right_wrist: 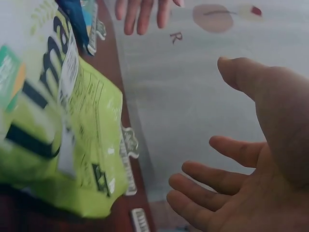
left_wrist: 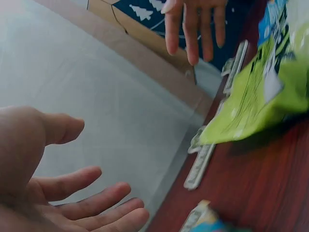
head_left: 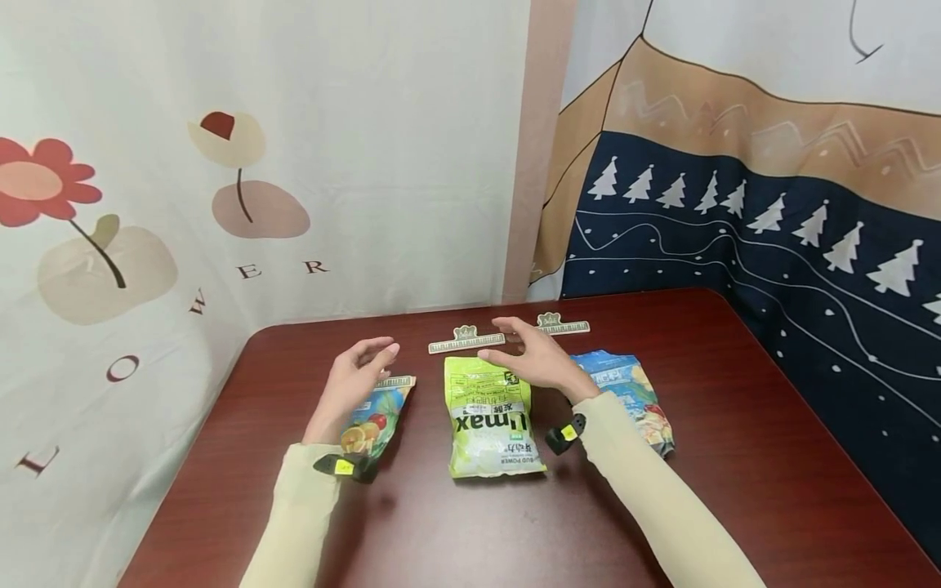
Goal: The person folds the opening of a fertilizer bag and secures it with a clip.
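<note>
My left hand (head_left: pixel 345 388) hovers by the blue fruit-print bag (head_left: pixel 378 420) at left, fingers loosely bent and holding nothing. A pale, ruler-like sealing clip (head_left: pixel 400 381) lies across that bag's top end. In the middle, a lime-green and white bag (head_left: pixel 488 453) lies flat, its lettering upside down in the head view. Over its far right corner hangs my right hand (head_left: pixel 544 359), thumb apart from the fingers, with nothing in it. The right wrist view shows its relaxed fingers (right_wrist: pixel 212 183) beside the green bag. My right forearm partly covers another blue bag (head_left: pixel 628 384).
Behind the green bag lies a sealing clip (head_left: pixel 466 340) with a crown-shaped handle. A similar clip (head_left: pixel 562 325) is farther right, partly behind my right fingertips. The reddish-brown table (head_left: pixel 470 539) ends at printed curtains (head_left: pixel 412 163).
</note>
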`<control>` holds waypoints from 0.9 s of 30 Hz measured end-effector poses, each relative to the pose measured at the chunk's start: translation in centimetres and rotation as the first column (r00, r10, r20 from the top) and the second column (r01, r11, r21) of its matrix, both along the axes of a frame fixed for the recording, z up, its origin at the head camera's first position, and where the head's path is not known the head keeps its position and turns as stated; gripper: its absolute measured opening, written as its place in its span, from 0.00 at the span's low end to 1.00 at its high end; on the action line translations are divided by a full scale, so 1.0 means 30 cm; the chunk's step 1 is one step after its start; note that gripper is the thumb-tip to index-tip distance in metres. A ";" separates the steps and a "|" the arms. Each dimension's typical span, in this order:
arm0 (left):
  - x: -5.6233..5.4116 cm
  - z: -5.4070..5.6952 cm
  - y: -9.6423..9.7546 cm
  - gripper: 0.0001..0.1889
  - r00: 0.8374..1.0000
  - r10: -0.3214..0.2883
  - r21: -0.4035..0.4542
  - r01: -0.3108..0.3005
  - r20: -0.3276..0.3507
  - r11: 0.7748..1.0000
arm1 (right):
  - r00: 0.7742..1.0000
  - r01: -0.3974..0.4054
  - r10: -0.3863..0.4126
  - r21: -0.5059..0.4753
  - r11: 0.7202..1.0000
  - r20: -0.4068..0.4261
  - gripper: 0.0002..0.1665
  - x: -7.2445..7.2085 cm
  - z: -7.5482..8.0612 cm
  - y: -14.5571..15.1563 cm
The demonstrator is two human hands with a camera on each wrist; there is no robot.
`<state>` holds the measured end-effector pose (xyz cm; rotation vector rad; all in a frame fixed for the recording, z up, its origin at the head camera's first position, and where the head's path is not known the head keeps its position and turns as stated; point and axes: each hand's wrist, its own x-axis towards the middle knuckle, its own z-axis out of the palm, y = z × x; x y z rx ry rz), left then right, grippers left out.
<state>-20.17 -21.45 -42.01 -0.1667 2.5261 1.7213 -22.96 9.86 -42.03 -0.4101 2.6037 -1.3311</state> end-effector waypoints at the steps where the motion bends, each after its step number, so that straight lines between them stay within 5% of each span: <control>1: -0.002 -0.006 0.014 0.31 1.000 0.000 0.036 0.000 0.011 0.999 | 1.000 0.011 -0.010 -0.014 1.000 0.024 0.48 0.001 -0.008 0.013; 7: -0.016 -0.050 0.104 0.28 0.996 0.005 0.162 -0.020 0.089 0.987 | 0.979 0.096 -0.082 -0.069 0.993 0.189 0.50 0.004 -0.059 0.069; 15: -0.046 -0.120 0.211 0.28 0.988 0.028 0.212 -0.060 0.155 0.975 | 0.908 0.212 -0.124 -0.185 0.960 0.401 0.46 0.022 -0.108 0.097; 27: -0.047 -0.199 0.246 0.28 0.983 -0.027 0.252 -0.020 0.179 0.968 | 0.865 0.290 -0.174 -0.186 0.939 0.471 0.29 0.033 -0.147 0.067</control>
